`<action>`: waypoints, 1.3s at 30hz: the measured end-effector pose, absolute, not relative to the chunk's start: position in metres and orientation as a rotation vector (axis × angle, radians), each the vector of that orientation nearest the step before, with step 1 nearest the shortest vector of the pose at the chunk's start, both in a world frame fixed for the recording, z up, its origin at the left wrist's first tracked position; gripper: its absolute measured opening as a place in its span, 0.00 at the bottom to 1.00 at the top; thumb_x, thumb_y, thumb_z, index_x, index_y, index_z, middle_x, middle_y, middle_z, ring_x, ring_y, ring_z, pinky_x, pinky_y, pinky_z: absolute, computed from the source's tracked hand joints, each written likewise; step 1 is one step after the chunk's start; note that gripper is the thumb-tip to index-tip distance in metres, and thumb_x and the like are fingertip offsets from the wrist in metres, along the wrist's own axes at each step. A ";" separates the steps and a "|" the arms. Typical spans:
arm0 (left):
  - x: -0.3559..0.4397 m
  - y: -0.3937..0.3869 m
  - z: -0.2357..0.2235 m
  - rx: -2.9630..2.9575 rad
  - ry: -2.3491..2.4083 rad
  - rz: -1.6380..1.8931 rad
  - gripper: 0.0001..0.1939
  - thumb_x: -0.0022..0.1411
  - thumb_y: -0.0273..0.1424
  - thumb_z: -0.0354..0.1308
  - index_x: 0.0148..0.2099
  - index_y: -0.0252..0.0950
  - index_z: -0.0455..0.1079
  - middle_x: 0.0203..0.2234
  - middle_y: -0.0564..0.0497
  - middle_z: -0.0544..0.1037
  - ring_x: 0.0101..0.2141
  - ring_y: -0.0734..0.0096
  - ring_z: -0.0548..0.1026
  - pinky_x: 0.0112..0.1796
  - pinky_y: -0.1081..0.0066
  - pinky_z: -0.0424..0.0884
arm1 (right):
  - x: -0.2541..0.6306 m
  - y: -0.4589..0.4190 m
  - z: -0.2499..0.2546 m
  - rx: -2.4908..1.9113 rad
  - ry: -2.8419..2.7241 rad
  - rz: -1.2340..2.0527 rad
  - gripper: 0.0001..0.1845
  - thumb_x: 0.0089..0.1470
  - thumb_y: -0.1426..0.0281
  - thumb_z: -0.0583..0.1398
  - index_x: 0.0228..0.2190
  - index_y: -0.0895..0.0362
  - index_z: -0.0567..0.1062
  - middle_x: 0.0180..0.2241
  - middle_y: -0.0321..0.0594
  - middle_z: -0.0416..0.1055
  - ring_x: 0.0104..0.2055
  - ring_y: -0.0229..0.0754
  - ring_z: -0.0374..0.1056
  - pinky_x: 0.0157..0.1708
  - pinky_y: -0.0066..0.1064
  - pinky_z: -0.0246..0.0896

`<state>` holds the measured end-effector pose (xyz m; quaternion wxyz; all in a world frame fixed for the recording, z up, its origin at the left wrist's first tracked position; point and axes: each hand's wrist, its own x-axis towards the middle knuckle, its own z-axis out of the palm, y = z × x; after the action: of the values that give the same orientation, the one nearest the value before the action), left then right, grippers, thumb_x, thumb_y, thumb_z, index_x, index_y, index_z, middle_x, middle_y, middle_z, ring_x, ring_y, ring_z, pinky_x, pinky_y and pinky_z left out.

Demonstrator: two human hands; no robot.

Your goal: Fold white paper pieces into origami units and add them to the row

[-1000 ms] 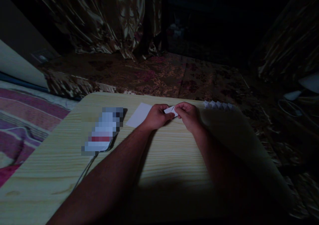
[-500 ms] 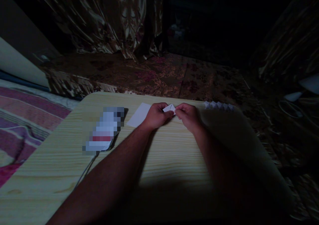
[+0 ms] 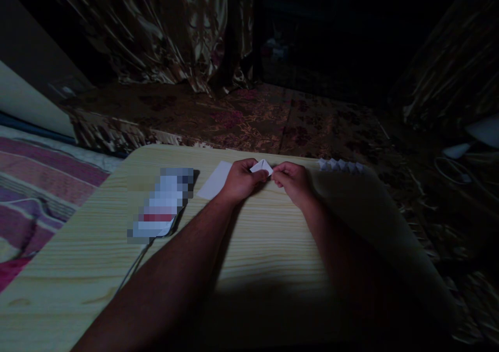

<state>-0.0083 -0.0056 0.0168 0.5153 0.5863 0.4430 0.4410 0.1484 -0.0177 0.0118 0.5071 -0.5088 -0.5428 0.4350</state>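
Observation:
Both my hands meet near the far edge of a light wooden table [image 3: 249, 248]. My left hand [image 3: 240, 180] is closed, pinching a small folded piece of white paper [image 3: 261, 167] that stands up in a point. My right hand [image 3: 293, 181] is closed too, its fingertips pinching the same paper from the right. A flat sheet of white paper [image 3: 212, 181] lies on the table just left of my left hand. A row of several small folded white paper pieces [image 3: 341, 165] sits at the table's far right edge.
A pixelated object [image 3: 161, 206] with a cable [image 3: 132, 271] running from it lies on the table's left part. A striped pink blanket [image 3: 35, 196] is at the left. Patterned dark cloth [image 3: 249, 118] covers the floor beyond. The room is dim.
The folded paper has gone from lying flatter between my fingers to standing up in a point. Both hands shifted slightly away from me.

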 end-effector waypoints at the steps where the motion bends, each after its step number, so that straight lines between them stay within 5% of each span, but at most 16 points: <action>1: -0.008 -0.006 0.017 1.404 1.062 1.060 0.11 0.48 0.36 0.63 0.27 0.33 0.68 0.15 0.56 0.68 0.16 0.80 0.61 0.18 0.76 0.53 | 0.148 -0.018 0.011 -1.229 -1.309 1.045 0.05 0.41 0.69 0.59 0.24 0.58 0.72 0.19 0.33 0.69 0.19 0.32 0.58 0.19 0.25 0.51; 10: -0.007 -0.007 0.019 1.406 1.059 1.043 0.11 0.49 0.36 0.62 0.29 0.33 0.68 0.17 0.56 0.68 0.17 0.80 0.61 0.18 0.76 0.53 | 0.150 -0.018 0.012 -1.232 -1.329 1.044 0.05 0.41 0.69 0.59 0.24 0.58 0.72 0.19 0.33 0.67 0.19 0.32 0.58 0.19 0.25 0.50; 18: -0.005 -0.004 0.020 1.286 1.003 1.222 0.12 0.51 0.36 0.60 0.34 0.33 0.72 0.24 0.52 0.74 0.25 0.75 0.69 0.27 0.75 0.64 | 0.150 -0.016 0.009 -1.249 -1.308 1.041 0.04 0.40 0.70 0.59 0.22 0.58 0.71 0.16 0.31 0.64 0.17 0.32 0.56 0.17 0.25 0.47; 28: -0.008 0.000 0.014 1.146 0.960 1.229 0.19 0.48 0.31 0.62 0.44 0.33 0.72 0.25 0.52 0.74 0.22 0.78 0.68 0.25 0.75 0.64 | 0.151 -0.018 0.015 -1.053 -1.330 1.169 0.19 0.41 0.66 0.64 0.38 0.57 0.72 0.30 0.36 0.72 0.28 0.34 0.65 0.25 0.25 0.57; 39: -0.008 0.003 0.007 1.230 0.943 1.235 0.17 0.49 0.32 0.63 0.43 0.32 0.73 0.24 0.52 0.74 0.22 0.78 0.67 0.24 0.76 0.62 | 0.151 -0.016 0.009 -1.082 -1.327 1.062 0.17 0.48 0.57 0.62 0.33 0.58 0.72 0.21 0.33 0.68 0.22 0.32 0.62 0.21 0.24 0.57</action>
<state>-0.0079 0.0030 0.0068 0.5481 0.5190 0.3979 0.5215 0.1510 -0.0156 0.0086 0.5341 -0.4539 -0.5568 0.4457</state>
